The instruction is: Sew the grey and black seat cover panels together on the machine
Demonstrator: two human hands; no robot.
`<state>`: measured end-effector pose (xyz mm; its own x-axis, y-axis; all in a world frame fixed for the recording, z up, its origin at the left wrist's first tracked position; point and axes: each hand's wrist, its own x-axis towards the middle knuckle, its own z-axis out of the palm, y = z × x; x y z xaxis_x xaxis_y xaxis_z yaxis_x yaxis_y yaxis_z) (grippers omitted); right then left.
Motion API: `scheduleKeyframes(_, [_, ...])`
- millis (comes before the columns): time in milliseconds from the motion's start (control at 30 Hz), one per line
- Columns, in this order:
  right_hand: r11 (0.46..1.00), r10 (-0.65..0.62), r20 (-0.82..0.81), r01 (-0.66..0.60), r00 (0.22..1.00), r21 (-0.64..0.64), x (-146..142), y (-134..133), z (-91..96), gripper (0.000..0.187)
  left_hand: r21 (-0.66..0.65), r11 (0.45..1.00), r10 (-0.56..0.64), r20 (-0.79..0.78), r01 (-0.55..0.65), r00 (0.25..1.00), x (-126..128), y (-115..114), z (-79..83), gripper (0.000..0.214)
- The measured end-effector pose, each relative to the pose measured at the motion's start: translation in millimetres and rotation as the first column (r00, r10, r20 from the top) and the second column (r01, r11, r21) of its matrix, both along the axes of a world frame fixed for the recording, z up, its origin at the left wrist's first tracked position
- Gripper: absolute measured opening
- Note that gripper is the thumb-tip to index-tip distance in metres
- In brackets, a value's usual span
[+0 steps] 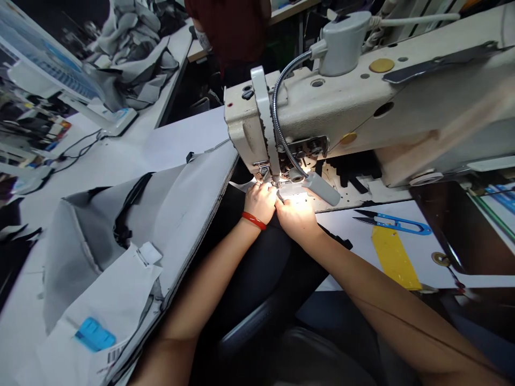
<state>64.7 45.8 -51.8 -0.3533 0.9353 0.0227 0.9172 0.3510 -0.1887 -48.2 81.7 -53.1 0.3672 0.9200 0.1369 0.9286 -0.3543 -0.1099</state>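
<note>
Under the lit needle area of a sewing machine (257, 115), my two hands sit side by side on black fabric (261, 262). My left hand (260, 202), with a red band at the wrist, has its fingers bent and pressed together on the fabric by the presser foot. Thumb and fingers of my right hand (296, 217) pinch the fabric's edge just right of it. The fingertips nearly meet, and the small piece between them is partly hidden. The black fabric hangs down over my lap. A gooseneck lamp (322, 187) shines on the spot.
Left of my arms lies a large grey fabric panel (173, 198) with a blue clip (95, 333). On the right are blue thread snips (396, 221), a yellow piece (394, 257) and a dark tablet-like slab (462, 228). A fan (48, 48) and another person (231, 32) are beyond.
</note>
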Motion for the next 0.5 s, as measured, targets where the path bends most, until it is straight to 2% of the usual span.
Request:
scheduleKeyframes(67, [0.999,-0.032,-0.006,0.032,0.999,0.02,4.5,-0.1,-1.2,0.04,-0.005,0.999,0.037,0.033,-0.037,0.999,0.7,-1.1,-2.2,0.023])
scheduleKeyframes(133, [0.987,-0.127,-0.043,0.131,0.991,0.097,11.5,4.3,-2.4,0.038,0.017,0.999,0.043,0.072,-0.044,0.996,-0.5,-1.9,-4.9,0.025])
scheduleKeyframes(233, [0.916,-0.314,-0.132,0.337,0.94,0.219,23.6,21.1,-3.9,0.035,0.057,0.998,0.0,0.143,-0.008,0.99,-4.8,-2.0,-8.6,0.028])
scheduleKeyframes(333, [0.886,-0.372,-0.227,0.417,0.9,0.202,33.1,33.8,-3.1,0.031,0.071,0.996,0.046,0.174,-0.059,0.984,-10.2,0.5,-9.3,0.025])
scheduleKeyframes(433, [0.829,-0.392,-0.43,0.515,0.813,0.218,36.7,22.0,-0.5,0.031,0.081,0.977,0.184,0.149,-0.198,0.971,-15.0,6.7,-6.2,0.027])
scheduleKeyframes(467, [0.806,-0.4,-0.472,0.547,0.785,0.227,36.3,13.3,0.2,0.032,0.067,0.977,0.193,0.135,-0.204,0.972,-16.6,9.4,-4.5,0.029])
scheduleKeyframes(500, [0.804,-0.397,-0.478,0.548,0.783,0.229,35.1,3.9,0.8,0.033,0.043,0.983,0.174,0.121,-0.18,0.977,-18.4,12.1,-2.5,0.03])
